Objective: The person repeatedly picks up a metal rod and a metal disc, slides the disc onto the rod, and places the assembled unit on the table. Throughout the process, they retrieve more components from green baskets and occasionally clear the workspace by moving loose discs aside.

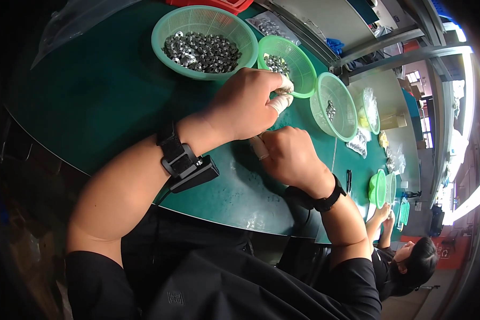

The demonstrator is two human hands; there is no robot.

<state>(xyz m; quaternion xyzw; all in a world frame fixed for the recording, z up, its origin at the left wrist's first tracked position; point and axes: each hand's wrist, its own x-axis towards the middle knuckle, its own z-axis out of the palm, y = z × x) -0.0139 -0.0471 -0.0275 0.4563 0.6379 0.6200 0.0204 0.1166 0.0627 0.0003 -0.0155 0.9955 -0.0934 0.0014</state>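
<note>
My left hand [248, 104] reaches over the table at the near rim of a bright green basket [304, 72]. Its wrapped thumb and finger are pinched together, and whatever they hold is too small to make out. Just below it and to the right, my right hand [293, 154] is curled closed, with a white wrap on one digit. Its fingertips face away, so anything inside is hidden. Small shiny metal parts [276, 64] lie in the green basket. A larger pale green basket [160, 50] at my left hand's far side holds a heap of similar metal pieces [202, 52].
Another pale basket [344, 125] with a few metal parts stands right of my hands. Bagged parts [360, 143] lie beyond it on the green table [90, 106]. A red tray [218, 4] is at the back. On the far right a co-worker [410, 261] sits near more green baskets [377, 189].
</note>
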